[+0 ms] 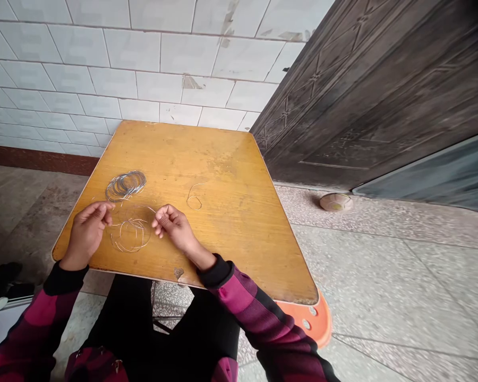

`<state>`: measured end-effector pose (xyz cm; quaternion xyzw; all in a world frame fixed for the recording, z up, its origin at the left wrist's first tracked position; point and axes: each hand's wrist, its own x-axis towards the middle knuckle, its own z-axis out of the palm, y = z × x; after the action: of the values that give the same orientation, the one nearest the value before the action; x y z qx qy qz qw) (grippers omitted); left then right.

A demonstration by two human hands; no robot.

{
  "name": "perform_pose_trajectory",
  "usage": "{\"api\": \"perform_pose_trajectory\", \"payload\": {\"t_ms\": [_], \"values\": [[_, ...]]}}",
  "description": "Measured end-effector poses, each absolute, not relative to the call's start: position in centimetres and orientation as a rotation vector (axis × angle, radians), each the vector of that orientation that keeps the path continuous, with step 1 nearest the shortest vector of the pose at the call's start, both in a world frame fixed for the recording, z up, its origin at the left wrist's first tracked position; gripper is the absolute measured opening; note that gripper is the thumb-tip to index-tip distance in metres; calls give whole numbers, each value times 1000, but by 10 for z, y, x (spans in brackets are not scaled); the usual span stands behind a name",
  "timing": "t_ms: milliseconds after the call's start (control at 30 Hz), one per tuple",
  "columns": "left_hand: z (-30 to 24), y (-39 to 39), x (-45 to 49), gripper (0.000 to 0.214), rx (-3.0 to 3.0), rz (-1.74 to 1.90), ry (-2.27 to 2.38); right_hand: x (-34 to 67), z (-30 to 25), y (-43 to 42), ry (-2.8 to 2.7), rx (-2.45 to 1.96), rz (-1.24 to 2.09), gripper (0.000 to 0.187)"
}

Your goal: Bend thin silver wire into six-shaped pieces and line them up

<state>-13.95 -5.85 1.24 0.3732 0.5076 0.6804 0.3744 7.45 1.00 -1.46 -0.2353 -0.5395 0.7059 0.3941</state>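
My left hand (86, 232) is over the left side of the wooden table, thumb and fingertips pinched on a thin wire. Opposite it, my right hand (176, 229) pinches the same kind of thin wire, which arcs leftward from its fingertips toward the left hand. Whether one single piece joins both hands is hard to make out. Below and between the hands lies a loose tangle of thin shiny wire loops (130, 250). A thicker bundle of grey coiled wire (125, 184) rests just beyond my left hand. One short curled wire (194, 208) lies apart, beyond and right of my right hand.
The yellow-brown table (239, 233) has rounded corners and a worn front edge. A white tiled wall (143, 53) stands behind it, and a dark carved door (362, 106) to the right. An orange stool (321, 323) shows under the right corner. A roundish stone (336, 201) sits on the floor.
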Motion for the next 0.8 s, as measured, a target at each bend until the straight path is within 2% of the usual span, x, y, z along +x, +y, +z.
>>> {"api": "perform_pose_trajectory", "payload": {"t_ms": [200,333,500,633,800], "values": [[22,-42,-146,8,622,1766,990,77,-15,-1,-1929,-538,1313,29],[34,-36,-148,13,541,1803,910,80,-15,3,-2015,-582,1081,21],[44,-35,-162,16,524,1828,835,88,-17,12,-2380,-483,759,12],[43,-37,-172,16,516,1829,750,94,-17,16,-2461,-507,672,13],[34,-45,-181,18,455,1823,677,104,-11,23,-2360,-553,758,21]]}}
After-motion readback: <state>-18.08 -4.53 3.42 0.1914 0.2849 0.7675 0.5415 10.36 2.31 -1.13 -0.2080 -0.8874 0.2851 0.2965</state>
